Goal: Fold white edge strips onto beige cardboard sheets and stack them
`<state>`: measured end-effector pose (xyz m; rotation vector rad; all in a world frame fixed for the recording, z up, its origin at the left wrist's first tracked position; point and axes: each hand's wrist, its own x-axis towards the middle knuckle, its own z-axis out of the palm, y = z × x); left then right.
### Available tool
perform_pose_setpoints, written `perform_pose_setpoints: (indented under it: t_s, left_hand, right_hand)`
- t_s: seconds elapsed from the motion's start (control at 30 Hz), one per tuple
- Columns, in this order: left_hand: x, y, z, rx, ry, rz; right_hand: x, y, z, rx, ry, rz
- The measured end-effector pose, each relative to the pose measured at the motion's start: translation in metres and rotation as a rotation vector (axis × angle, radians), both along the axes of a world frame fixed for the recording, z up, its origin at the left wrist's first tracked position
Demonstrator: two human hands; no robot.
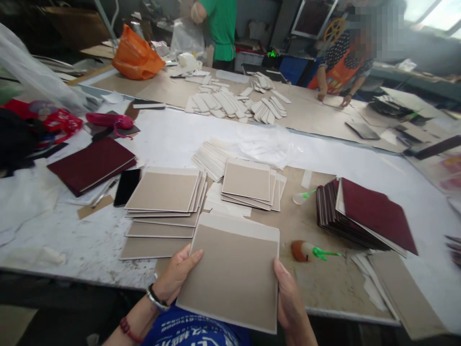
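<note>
Between my two hands is a beige cardboard panel with a pale strip along its far edge, tilted over the table's front edge. My left hand grips its left side, thumb on top. On the right side, my right hand holds it with the thumb at the edge and the fingers hidden behind. Just beyond lie a fanned stack of similar panels to the left and a smaller stack in the middle. White paper strips are spread behind them.
Maroon covers are piled at the right, near two glue bottles with green tips. A black phone and a maroon folder lie at left. Across the table are white pieces, an orange bag and two people.
</note>
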<state>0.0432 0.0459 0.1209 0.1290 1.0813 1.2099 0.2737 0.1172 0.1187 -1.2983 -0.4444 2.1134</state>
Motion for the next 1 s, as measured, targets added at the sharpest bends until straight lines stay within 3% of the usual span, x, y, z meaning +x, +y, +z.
perform_pose_setpoints:
  t_s: [0.3, 0.4, 0.6, 0.73, 0.87, 1.0]
  left_hand:
    - [-0.004, 0.001, 0.000, -0.151, -0.093, -0.026]
    - [-0.003, 0.003, 0.001, -0.181, -0.086, -0.005]
    - [0.001, 0.006, -0.005, -0.203, 0.037, 0.023]
    - [0.003, 0.006, -0.008, -0.193, 0.106, 0.039]
    - [0.004, 0.012, -0.009, -0.185, 0.137, 0.043]
    - [0.002, 0.026, -0.014, -0.184, 0.158, 0.024]
  right_hand:
    - [-0.005, 0.000, 0.009, 0.126, 0.091, 0.011]
    - [-0.009, -0.003, 0.012, 0.191, -0.022, 0.034]
    - [-0.010, -0.001, 0.004, 0.461, -0.405, 0.110]
    - [-0.009, 0.002, -0.002, 0.538, -0.538, 0.137]
    - [-0.010, 0.010, -0.008, 0.471, -0.521, 0.118]
    - [-0.012, 0.022, -0.018, 0.233, -0.304, 0.091]
